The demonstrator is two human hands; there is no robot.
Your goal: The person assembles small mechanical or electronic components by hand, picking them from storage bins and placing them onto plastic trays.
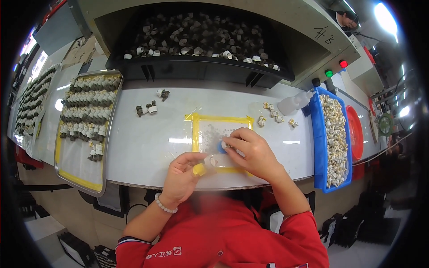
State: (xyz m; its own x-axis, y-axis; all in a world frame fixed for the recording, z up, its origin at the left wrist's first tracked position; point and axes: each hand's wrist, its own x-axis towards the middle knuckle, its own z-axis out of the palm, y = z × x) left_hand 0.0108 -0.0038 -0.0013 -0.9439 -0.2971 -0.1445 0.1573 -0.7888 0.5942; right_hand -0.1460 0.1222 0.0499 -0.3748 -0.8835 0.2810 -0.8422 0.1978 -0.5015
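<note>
My left hand (179,176) is closed around a translucent plastic bottle (219,161), tilted sideways over the table's near part. Yellow tape (199,169) wraps its thumb. Just to the right, my right hand (254,154) has its fingers pinched on a small white piece (225,145); its exact kind is mostly hidden. A blue round thing (220,148) shows beside those fingertips. Both hands are over a clear sheet edged with yellow tape (195,129). Small white-and-dark figure parts (152,107) lie to the left, and several small white-and-gold pieces (279,119) to the right.
A black bin (178,71) of white-and-dark parts stands at the back. At left is a metal tray (80,178) with rows of small figures. A blue bin (318,147) of white-and-gold pieces, a white squeeze bottle (290,105) and a red basin (354,134) are at right.
</note>
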